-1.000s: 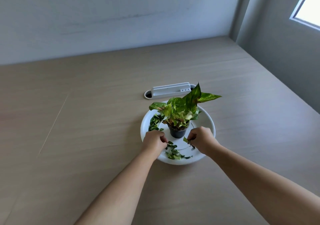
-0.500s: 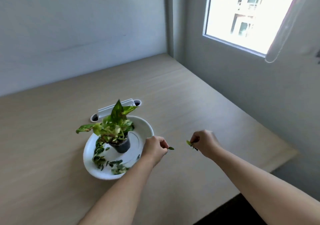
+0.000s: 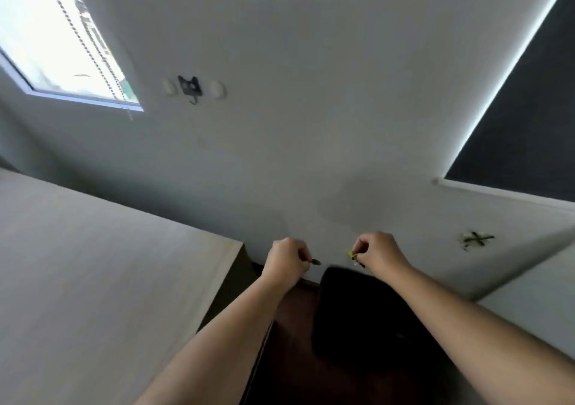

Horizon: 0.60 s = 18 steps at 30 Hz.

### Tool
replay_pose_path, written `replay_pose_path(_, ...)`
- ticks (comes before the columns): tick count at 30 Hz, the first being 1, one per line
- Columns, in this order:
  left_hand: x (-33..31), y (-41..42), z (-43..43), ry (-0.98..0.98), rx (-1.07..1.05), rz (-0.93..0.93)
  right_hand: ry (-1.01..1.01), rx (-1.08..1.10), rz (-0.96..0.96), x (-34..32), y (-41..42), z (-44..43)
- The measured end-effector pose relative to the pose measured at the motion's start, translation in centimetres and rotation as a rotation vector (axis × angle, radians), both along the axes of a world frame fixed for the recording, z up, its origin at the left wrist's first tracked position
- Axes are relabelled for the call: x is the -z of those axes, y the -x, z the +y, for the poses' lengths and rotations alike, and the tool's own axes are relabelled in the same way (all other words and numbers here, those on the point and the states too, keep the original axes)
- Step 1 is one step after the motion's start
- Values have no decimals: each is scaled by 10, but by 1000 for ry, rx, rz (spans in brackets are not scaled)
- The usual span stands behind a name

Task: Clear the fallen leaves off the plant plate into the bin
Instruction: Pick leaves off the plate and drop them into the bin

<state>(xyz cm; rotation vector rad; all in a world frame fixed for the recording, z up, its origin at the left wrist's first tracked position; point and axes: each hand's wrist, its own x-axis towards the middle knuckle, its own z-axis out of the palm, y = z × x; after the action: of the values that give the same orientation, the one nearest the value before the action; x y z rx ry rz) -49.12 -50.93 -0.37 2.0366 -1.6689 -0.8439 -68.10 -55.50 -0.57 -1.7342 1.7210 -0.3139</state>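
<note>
Left hand (image 3: 286,261): bare, fingers curled into a loose fist, thumb and forefinger pinching a small dark green pointed leaf (image 3: 315,261), tip poking out to the right of the knuckles

Right hand (image 3: 378,253): bare, fingers curled likewise, fingertips pinching a small pale yellow-green leaf (image 3: 351,252); a few darker scraps hanging just beneath it, too small and blurred for closer account

Matte black bin with rounded corners (image 3: 351,311): on the floor below both hands, far rim just under the two pinched leaves in the view; interior dark, contents not discernible; right forearm crossing in front of its right side

Dark reddish-brown floor (image 3: 294,327): narrow strip between bin and table

Pale wood-grain laminate tabletop (image 3: 93,280): flat, smooth, square-cornered, at left; left forearm alongside its corner

Smooth grey painted wall (image 3: 311,124): behind both hands

White-framed window (image 3: 46,31): upper left, bright; beaded metal cord (image 3: 88,40) hanging across the pane

Dark roller blind (image 3: 529,109): upper right, thin bright line of light down its left edge, white bar along the bottom

Small black hook-like fitting (image 3: 189,87): on the wall, between two round white pads

Green-and-black cross-shaped mark (image 3: 477,238): on the wall, right of the right hand, blurred
</note>
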Motion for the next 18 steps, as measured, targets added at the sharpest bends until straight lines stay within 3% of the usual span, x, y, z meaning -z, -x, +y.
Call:
replay_pose_path(6, 77, 72, -42, -174, 183, -4, -115, 242, 24, 79, 82, 2)
replay_pose_path(13, 182, 99, -78, -350, 251, -14, -200, 345, 32, 174, 107, -6)
replay_pose_path(18, 219, 120, -102, -430, 333, -56, -287, 353, -9, 211, 111, -16)
